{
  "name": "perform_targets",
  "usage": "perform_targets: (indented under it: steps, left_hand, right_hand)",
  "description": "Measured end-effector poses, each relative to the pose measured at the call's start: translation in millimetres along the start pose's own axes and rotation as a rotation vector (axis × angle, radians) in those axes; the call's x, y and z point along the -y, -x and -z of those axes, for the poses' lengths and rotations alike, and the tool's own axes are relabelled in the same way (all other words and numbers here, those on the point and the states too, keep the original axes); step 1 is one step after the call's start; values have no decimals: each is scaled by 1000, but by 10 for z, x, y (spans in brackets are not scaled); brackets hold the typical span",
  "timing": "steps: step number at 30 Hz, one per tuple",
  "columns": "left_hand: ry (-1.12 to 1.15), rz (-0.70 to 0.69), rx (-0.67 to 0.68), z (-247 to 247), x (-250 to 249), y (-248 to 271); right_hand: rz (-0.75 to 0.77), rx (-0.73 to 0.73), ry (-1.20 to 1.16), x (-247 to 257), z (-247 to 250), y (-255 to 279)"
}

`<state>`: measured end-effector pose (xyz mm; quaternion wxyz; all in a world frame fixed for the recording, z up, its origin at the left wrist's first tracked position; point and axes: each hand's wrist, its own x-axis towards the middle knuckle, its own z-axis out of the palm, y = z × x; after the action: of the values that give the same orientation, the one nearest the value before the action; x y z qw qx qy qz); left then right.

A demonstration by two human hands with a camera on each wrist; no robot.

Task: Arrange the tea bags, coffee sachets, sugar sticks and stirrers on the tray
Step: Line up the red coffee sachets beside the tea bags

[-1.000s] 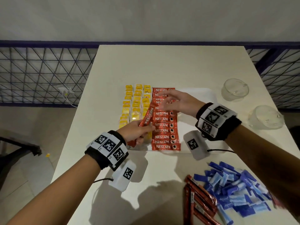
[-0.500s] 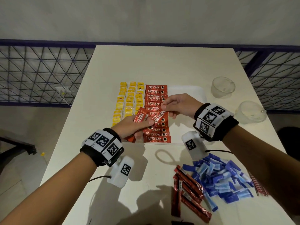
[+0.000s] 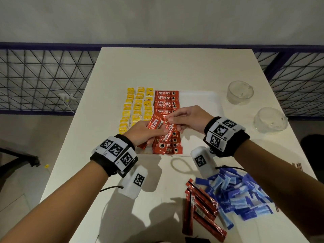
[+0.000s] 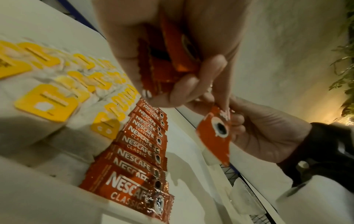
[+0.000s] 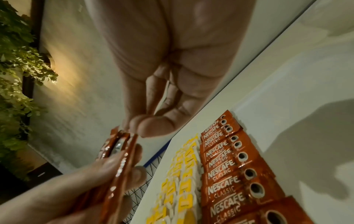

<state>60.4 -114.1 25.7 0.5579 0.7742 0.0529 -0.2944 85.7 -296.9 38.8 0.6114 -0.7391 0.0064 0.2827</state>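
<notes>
Fingers [image 3: 172, 118] of the right hand [image 3: 191, 120] pinched one Nescafé sachet [image 3: 171, 130] off the bundle [image 3: 154, 124] gripped by the left hand [image 3: 143, 134], apparently to extend the sachet column [image 3: 166, 104] on the tray [image 3: 201, 102] beneath them.

Glossy, crinkled foil is seen on the red coffee sachets [image 3: 166, 106]; matt yellow paper tags [image 3: 130, 90] are borne by tea bags; two cups [image 3: 240, 92] are of clear glass.

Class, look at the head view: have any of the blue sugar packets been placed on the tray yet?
No: the blue sugar packets all lie heaped on the table near the person, apart from the tray.
</notes>
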Motion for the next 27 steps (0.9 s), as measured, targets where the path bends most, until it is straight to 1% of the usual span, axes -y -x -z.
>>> perform_targets:
  steps: [3, 5, 7, 8, 11, 14, 16, 19, 23, 27]
  left_hand:
    - [70, -11, -99, 1, 18, -84]
    - [169, -4, -160, 27, 36, -146]
    - [231, 7, -197, 54, 58, -192]
    - [248, 10, -208, 70, 70, -211]
    - [312, 16, -220, 117, 111, -256]
    - [373, 20, -192, 149, 131, -277]
    - [360, 21, -163, 170, 144, -294]
    - [329, 47, -147, 227, 195, -336]
    - [335, 100, -103, 321, 274, -370]
    - [404, 146, -65, 369, 309, -372]
  right_hand:
    - [-51, 11, 50, -58, -54, -26]
    - [-107, 92, 121, -124, -99, -35]
    - [-131, 149, 105, -193, -146, -45]
    - [-133, 145, 69, -222, -155, -59]
    - [-124, 58, -1, -268, -100, -118]
    - [-110, 7, -74, -270, -40, -191]
    - [-96, -38, -48, -274, 2, -258]
    - [-96, -157, -29, -264, 112, -385]
    - [-196, -283, -48, -293, 276, -591]
    - [-299, -316, -53, -332, 322, -765]
